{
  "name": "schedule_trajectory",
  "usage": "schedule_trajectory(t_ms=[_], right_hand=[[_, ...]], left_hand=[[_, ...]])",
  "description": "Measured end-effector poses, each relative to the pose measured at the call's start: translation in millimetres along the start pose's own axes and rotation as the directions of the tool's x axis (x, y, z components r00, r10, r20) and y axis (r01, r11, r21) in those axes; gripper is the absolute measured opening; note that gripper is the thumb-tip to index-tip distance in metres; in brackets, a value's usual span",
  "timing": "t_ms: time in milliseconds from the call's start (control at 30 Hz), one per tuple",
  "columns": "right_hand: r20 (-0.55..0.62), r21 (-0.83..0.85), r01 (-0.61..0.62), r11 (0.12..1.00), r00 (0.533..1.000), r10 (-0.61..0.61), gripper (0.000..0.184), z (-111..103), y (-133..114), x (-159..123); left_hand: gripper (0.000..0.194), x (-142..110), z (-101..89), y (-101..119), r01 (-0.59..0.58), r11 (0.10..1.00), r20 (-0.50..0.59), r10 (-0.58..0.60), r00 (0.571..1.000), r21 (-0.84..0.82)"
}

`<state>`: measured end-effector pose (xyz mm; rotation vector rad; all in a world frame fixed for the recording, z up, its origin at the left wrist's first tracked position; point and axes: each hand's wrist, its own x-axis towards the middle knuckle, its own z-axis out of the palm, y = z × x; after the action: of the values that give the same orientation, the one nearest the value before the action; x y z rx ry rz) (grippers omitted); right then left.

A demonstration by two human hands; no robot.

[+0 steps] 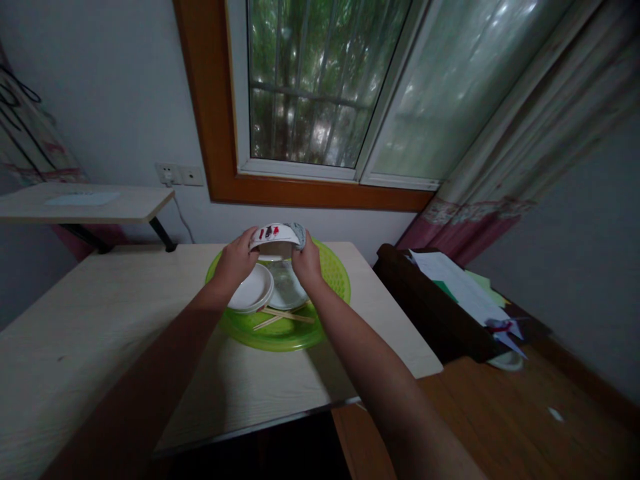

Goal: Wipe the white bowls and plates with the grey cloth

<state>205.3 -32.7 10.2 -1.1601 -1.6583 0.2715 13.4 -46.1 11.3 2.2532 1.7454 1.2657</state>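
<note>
A white bowl (273,233) with red and dark marks on its side is held upside down above a green round basin (330,267) on the table. My left hand (237,257) grips the bowl's left rim. My right hand (306,261) presses a grey cloth (299,232) against the bowl's right side. Inside the basin lie a white plate (253,291), a clear glass dish (287,287) and a pair of wooden chopsticks (285,317).
The light wooden table (100,333) stands under a window (320,87). A dark cabinet top at right carries papers (460,283). A small shelf (85,200) and a wall socket (179,175) are at left. Wooden floor (500,420) lies right.
</note>
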Motion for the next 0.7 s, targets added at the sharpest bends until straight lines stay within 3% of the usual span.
schedule_trajectory(t_ms=[300, 600, 700], right_hand=[[0.034, 0.021, -0.028, 0.999, 0.999, 0.028, 0.040, 6, 8, 0], [0.113, -0.079, 0.261, 0.962, 0.961, -0.252, 0.067, -2, -13, -7], [0.109, -0.054, 0.298, 0.953, 0.950, -0.291, 0.069, 0, -19, -7]], left_hand=[[0.053, -1, 1.1, -3, 0.027, 0.991, 0.026, -0.024, 0.999, -0.133], [0.066, -4, -3.1, -1, -0.058, 0.997, 0.051, 0.060, 0.997, -0.041], [0.066, -4, -3.6, -1, -0.068, 0.997, 0.030, 0.069, 0.997, -0.048]])
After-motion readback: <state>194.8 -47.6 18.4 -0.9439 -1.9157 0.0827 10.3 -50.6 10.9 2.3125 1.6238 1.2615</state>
